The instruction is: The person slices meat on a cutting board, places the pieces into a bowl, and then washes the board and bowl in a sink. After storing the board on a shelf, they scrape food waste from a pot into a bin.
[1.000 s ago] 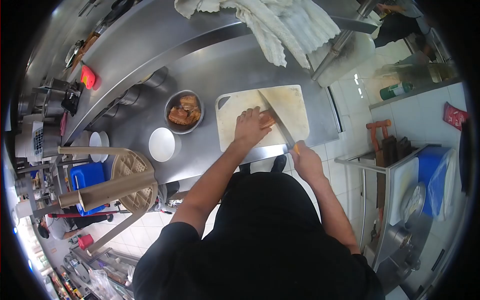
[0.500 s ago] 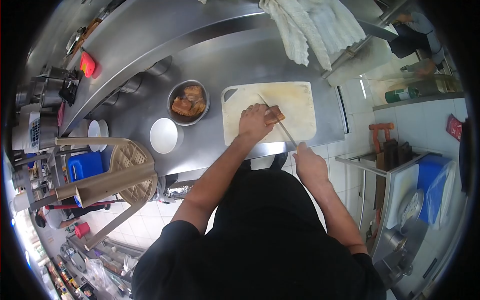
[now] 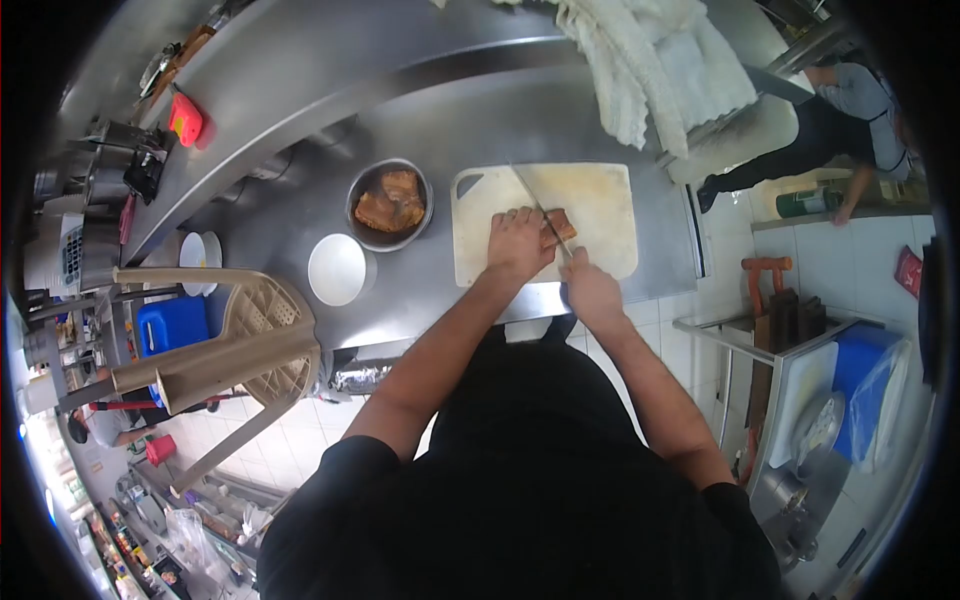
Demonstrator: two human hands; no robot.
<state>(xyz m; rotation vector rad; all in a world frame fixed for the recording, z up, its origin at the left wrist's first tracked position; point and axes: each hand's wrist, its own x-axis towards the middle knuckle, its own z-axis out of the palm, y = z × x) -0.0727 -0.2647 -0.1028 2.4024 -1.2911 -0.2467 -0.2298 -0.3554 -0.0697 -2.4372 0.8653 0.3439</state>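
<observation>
A white cutting board point(image 3: 601, 195) lies on the steel counter. On it rests a piece of browned meat point(image 3: 563, 226), possibly pork belly. My left hand point(image 3: 515, 243) presses on the meat's left side with fingers curled. My right hand point(image 3: 594, 290) is wrapped around the handle of a long knife point(image 3: 527, 184), whose blade lies across the meat close to my left fingers. Left of the board, more browned meat chunks point(image 3: 388, 204) sit in a steel bowl point(image 3: 428, 215). A white bowl point(image 3: 338, 270) stands just in front of that one.
White towels point(image 3: 645, 70) hang over the counter's back right. A beige plastic chair point(image 3: 268, 340) is at the left. On the right, a person point(image 3: 860, 120) stands by a ledge, and a metal rack point(image 3: 735, 338) holds boards and pans.
My right hand has pushed the knife forward and leftward, so its handle is now near the meat. My left hand stays on the meat. The person at right shows more fully.
</observation>
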